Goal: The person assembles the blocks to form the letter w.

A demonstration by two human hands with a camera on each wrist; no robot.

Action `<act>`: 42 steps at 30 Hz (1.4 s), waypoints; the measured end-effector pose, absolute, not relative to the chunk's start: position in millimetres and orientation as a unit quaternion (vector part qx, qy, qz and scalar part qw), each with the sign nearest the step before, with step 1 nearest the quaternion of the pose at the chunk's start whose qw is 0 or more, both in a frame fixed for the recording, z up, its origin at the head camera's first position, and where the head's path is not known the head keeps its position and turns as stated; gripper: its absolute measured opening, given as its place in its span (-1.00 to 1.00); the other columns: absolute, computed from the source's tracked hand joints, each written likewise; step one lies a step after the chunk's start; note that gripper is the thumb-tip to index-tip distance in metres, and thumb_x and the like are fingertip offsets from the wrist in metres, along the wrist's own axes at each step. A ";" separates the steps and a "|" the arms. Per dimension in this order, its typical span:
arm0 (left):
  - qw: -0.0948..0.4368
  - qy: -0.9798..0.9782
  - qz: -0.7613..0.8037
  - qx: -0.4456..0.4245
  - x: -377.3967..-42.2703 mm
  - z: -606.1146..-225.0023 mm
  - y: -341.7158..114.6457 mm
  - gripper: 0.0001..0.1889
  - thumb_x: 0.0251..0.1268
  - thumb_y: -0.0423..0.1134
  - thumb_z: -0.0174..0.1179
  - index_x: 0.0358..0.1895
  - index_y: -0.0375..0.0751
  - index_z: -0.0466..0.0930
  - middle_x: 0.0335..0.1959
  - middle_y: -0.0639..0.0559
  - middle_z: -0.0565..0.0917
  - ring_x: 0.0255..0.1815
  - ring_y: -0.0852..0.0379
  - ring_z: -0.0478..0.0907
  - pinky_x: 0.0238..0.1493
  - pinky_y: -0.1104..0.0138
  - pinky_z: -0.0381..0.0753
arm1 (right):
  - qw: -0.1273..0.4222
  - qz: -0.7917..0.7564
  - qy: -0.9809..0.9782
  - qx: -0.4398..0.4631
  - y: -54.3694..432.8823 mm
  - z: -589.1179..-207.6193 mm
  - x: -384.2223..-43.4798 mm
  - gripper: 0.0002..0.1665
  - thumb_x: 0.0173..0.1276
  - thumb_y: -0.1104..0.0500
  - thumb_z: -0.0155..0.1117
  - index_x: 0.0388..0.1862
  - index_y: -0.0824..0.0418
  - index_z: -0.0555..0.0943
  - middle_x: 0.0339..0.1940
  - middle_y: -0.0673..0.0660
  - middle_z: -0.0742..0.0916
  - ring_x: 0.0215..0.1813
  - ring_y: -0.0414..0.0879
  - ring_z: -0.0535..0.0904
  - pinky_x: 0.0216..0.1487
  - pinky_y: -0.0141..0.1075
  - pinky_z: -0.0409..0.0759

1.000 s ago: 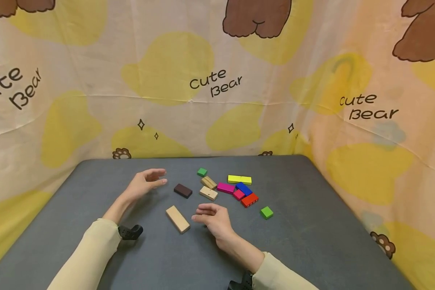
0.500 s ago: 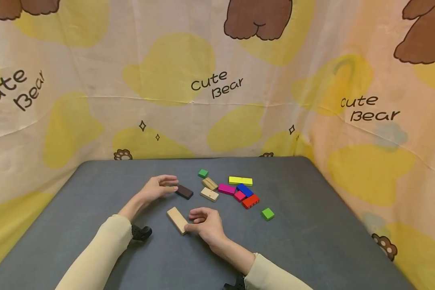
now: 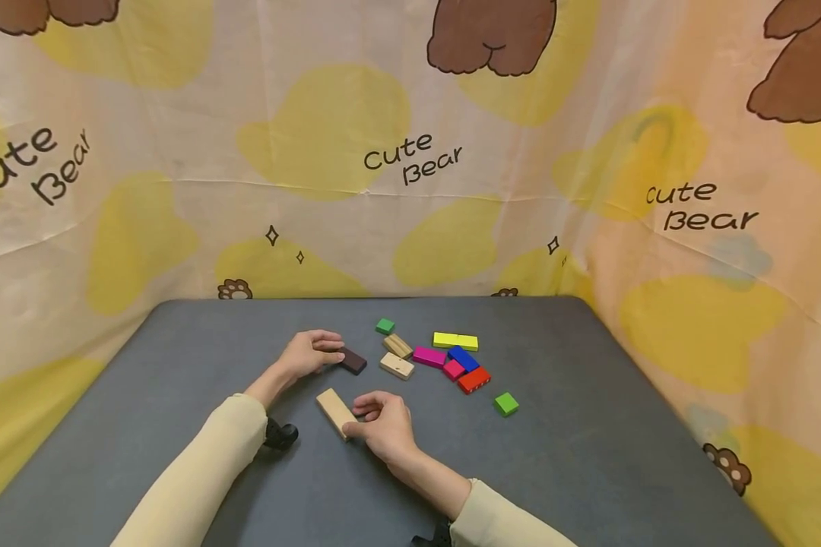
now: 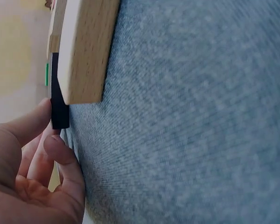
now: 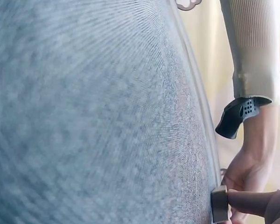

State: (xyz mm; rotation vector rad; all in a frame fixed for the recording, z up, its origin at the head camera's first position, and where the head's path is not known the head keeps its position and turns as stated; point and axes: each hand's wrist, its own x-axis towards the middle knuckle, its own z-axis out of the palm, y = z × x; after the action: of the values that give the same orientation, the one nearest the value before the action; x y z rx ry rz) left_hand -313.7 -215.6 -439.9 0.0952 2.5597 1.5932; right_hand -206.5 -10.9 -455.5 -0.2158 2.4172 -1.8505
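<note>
- Right hand (image 3: 388,429): thumb on pale block (image 3: 334,411)'s near-right end; can't tell if fingers grip.
- Pale block on desk (image 3: 588,425), long axis near-right to far-left; right hand nearer.
- Beyond pale block: left hand (image 3: 310,353), thumb touching dark block (image 3: 356,362)'s left end; grip unclear.

Soft, even light

Your head view is evenly lit, a soft shadow beside the left sleeve (image 3: 198,463). Your left wrist view is dimmer, its far cloth (image 4: 14,70) blurred; your right wrist view looks washed out.
</note>
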 end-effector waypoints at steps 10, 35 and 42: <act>0.078 0.846 0.525 0.041 -314.8 -436.6 -222.8 -0.51 0.32 -0.32 0.30 0.28 -0.37 0.49 0.13 -0.15 0.64 -0.21 0.12 0.58 -0.33 0.26 0.51 | 0.051 -0.589 0.804 -0.064 -10.6 -451.0 -206.9 -0.67 -0.02 0.30 0.64 -0.24 0.21 0.73 -0.41 -0.03 0.70 -0.35 -0.18 0.51 -0.28 -0.31 0.51; -0.001 0.876 0.482 -0.014 -262.0 -436.1 -260.2 -0.56 0.29 -0.33 0.32 0.20 -0.42 0.54 0.01 -0.24 0.67 0.07 -0.17 0.54 -0.11 0.14 0.55 | 0.079 -0.600 0.791 -0.086 -1.2 -451.6 -210.8 -0.54 -0.18 0.47 0.64 -0.24 0.25 0.72 -0.36 0.00 0.71 -0.32 -0.14 0.51 -0.24 -0.29 0.51; -0.035 0.876 0.479 -0.047 -259.4 -439.8 -255.4 -0.56 0.30 -0.30 0.33 0.20 -0.39 0.55 0.00 -0.19 0.69 0.18 -0.23 0.48 0.11 -0.03 0.43 | 0.066 -0.585 0.805 -0.073 -10.9 -450.6 -208.1 -0.56 -0.19 0.43 0.67 -0.28 0.20 0.71 -0.40 -0.03 0.69 -0.34 -0.14 0.45 -0.27 -0.26 0.44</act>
State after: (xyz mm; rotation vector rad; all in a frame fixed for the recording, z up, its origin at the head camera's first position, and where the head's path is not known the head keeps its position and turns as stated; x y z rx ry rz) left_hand -259.4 -255.4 -439.8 -0.1506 2.8152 1.5385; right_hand -208.1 -10.9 -450.6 -0.2190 2.4290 -1.7642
